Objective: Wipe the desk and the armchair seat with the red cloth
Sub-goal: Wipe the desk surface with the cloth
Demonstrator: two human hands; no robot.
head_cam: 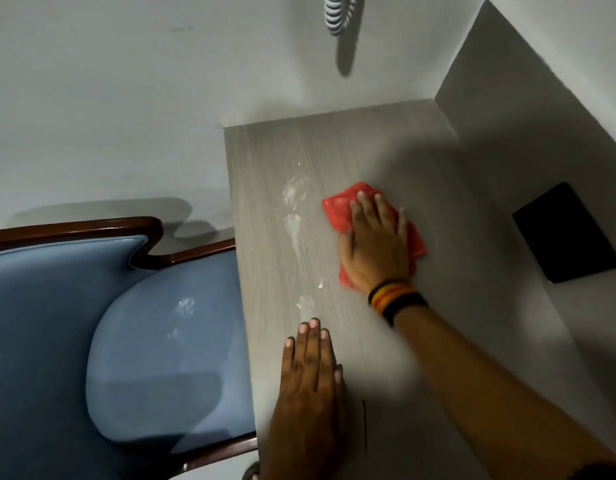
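Red cloth (341,211) under right hand (375,247), desk (420,341)

The scene is viewed from one head-worn camera, aimed steeply downward and close above the desk (334,150), with the armchair seat (168,358) taken in at left.

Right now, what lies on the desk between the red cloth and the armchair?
In the head view, white powdery smears streak the desk between the red cloth and the armchair; otherwise bare wood.
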